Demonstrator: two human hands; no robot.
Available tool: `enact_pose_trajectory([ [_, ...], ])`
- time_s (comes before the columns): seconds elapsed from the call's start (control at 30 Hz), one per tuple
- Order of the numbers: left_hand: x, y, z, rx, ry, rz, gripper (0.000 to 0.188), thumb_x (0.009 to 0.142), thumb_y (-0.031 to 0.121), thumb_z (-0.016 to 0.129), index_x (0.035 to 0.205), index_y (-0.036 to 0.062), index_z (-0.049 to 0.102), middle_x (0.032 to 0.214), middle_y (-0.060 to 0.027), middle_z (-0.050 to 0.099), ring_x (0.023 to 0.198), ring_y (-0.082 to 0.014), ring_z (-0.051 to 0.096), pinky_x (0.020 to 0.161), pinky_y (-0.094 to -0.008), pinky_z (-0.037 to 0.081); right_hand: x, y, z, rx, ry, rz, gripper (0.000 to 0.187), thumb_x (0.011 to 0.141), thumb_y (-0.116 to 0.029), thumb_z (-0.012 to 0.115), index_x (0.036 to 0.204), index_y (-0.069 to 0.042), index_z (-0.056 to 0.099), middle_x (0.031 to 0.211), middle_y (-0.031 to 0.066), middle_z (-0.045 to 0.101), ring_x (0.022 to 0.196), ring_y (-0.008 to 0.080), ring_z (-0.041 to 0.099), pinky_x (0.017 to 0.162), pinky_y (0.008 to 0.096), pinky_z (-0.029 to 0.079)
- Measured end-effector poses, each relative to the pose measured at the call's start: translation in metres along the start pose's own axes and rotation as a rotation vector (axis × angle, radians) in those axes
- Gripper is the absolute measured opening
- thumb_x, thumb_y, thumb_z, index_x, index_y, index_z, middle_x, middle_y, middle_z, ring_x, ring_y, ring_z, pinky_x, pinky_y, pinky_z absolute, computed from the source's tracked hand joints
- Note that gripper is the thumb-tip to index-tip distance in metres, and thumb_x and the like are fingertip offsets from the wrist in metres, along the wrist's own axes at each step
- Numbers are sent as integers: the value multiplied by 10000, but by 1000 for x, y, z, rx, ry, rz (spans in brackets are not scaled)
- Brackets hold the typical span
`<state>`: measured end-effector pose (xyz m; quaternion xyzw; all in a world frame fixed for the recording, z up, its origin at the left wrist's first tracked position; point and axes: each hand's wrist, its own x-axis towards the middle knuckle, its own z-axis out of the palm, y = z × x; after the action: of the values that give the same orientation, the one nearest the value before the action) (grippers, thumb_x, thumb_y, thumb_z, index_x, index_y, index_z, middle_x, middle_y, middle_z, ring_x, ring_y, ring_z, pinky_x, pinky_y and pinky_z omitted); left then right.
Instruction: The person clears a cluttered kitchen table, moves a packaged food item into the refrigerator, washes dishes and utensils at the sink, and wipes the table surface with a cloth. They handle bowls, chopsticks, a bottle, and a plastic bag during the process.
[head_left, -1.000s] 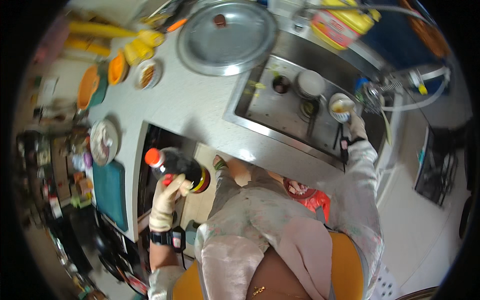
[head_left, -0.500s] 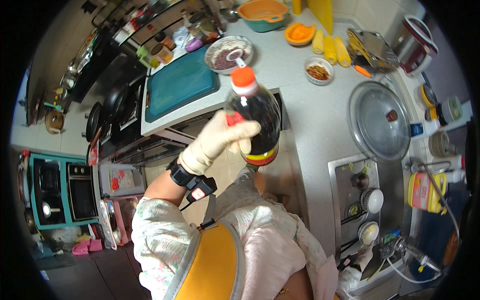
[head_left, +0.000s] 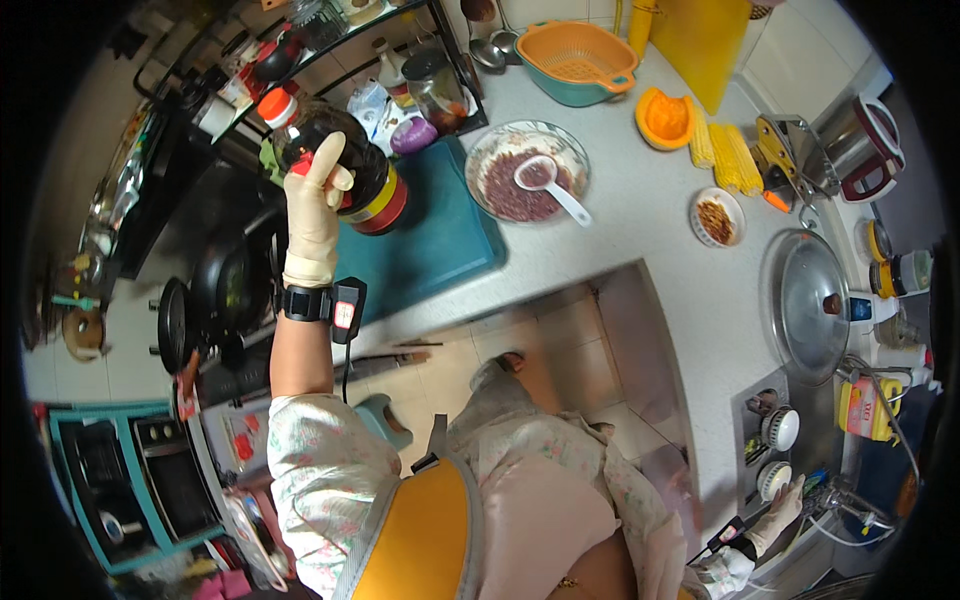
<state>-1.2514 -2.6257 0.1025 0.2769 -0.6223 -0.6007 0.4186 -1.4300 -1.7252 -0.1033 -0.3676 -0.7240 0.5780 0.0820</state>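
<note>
In a cream glove, my left hand (head_left: 314,215) is closed round the red grip of a big bottle of dark sauce (head_left: 374,200). This bottle has an orange-red cap and a yellow and red band, and leans with its cap to the upper left. Beneath and beside it lies a teal cutting board (head_left: 430,240). Right of the board, a glass bowl (head_left: 485,205) contains dark red minced meat (head_left: 520,190) and a white spoon (head_left: 540,175). My gloved right hand (head_left: 778,517), fingers stretched out, is at the sink (head_left: 750,400) near a small white bowl (head_left: 773,481).
Along the back stand an orange colander (head_left: 580,60), a pumpkin piece (head_left: 665,118), corn cobs (head_left: 735,160) and a small dish of brown bits (head_left: 716,218). A glass lid (head_left: 810,300) lies on the right counter. Black pans (head_left: 225,275) sit at the left, by a crowded rack (head_left: 350,65).
My left hand has carried the sauce bottle left, from in front of the counter to over the cutting board's left end. The view has shifted. My right hand remains by the sink.
</note>
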Motion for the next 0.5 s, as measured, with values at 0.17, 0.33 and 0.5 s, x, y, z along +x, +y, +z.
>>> enact_pose_trajectory([
  [0.17, 94, -49, -44, 161, 33, -53, 243, 824, 232, 720, 647, 107, 611, 535, 8, 555, 409, -50, 397, 413, -215, 255, -115, -26, 65, -109, -162, -83, 590, 921, -407, 574, 1343, -5, 477, 1308, 133, 544, 1195, 236, 530, 999, 325, 409],
  [0.33, 160, -90, -59, 129, 29, -37, 219, 825, 220, 723, 681, 90, 621, 551, 2, 569, 409, -52, 406, 405, -216, 261, -197, -66, 108, -479, -215, -219, 490, 940, -345, 567, 1260, 26, 554, 1150, 74, 607, 971, 123, 554, 816, 250, 452],
  [0.5, 191, -120, -57, 89, 47, -73, 154, 832, 200, 720, 757, 112, 618, 585, 36, 544, 435, -38, 394, 412, -219, 256, -253, -78, 128, -443, -215, -306, 303, 940, -323, 569, 831, -43, 609, 667, -70, 406, 618, 45, 356, 549, 229, 311],
])
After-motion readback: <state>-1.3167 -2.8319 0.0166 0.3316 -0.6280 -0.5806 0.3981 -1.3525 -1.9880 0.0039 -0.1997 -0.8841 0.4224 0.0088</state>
